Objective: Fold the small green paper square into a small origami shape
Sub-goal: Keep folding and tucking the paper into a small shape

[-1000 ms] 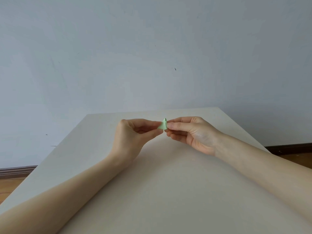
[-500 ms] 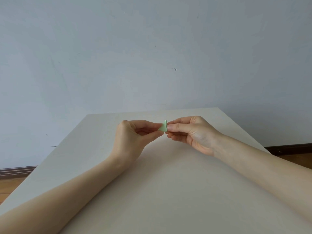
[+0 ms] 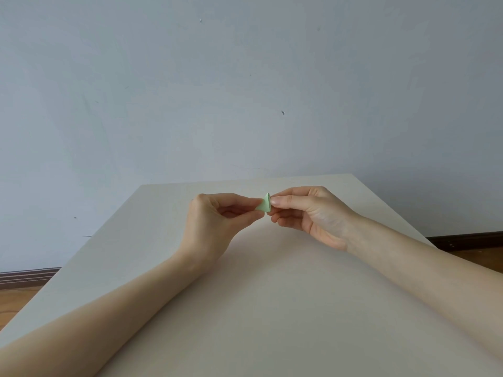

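Observation:
The small green paper (image 3: 264, 205) is folded into a little triangular shape with its point upward, held in the air above the far middle of the table. My left hand (image 3: 217, 221) pinches its left lower corner between thumb and forefinger. My right hand (image 3: 307, 213) pinches its right edge with thumb and forefinger, the other fingers curled beneath. Part of the paper is hidden behind my fingertips.
A pale beige table (image 3: 272, 308) stretches under both forearms, its far edge near a bluish-white wall (image 3: 245, 91). Wooden floor and dark baseboard show at the left (image 3: 27, 276) and right (image 3: 468, 238) of the table.
Both hands stay together on the paper, almost in place. The green shape has turned slightly, showing a bit more of its left face.

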A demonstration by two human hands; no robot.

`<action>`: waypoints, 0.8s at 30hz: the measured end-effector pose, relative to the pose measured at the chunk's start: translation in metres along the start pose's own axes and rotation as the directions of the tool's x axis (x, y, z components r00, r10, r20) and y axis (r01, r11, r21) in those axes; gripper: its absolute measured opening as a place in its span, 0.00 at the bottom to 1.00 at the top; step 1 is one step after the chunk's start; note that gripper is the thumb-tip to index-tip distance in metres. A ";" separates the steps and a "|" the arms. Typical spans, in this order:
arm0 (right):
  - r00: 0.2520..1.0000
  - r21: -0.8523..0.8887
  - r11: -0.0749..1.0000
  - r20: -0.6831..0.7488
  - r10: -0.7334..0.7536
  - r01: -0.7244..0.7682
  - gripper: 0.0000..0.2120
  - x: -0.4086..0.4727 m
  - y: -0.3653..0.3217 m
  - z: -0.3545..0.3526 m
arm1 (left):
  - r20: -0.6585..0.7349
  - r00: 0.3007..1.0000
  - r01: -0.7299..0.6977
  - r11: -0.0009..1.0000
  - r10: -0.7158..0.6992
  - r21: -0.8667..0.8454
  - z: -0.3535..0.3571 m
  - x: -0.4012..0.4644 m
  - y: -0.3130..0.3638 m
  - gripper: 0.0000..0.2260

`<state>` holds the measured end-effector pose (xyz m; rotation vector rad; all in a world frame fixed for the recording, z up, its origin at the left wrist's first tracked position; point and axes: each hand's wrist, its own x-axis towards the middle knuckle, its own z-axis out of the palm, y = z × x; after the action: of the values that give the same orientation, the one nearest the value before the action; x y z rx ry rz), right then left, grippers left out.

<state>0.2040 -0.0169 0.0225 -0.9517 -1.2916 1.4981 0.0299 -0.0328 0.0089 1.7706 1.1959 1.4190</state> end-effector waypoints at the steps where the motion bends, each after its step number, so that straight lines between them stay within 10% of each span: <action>1: 1.000 -0.001 1.000 0.002 -0.001 0.001 0.03 0.000 0.000 0.000 | 0.000 1.000 -0.001 1.000 0.001 0.001 0.000 0.000 0.000 0.08; 24: 1.000 0.061 0.998 0.005 0.024 -0.025 0.03 0.000 0.001 0.001 | 0.023 0.999 0.034 0.999 -0.033 -0.041 0.000 0.001 -0.001 0.08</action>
<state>0.2030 -0.0167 0.0213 -0.9281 -1.2346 1.5505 0.0297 -0.0317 0.0087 1.7257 1.1708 1.3918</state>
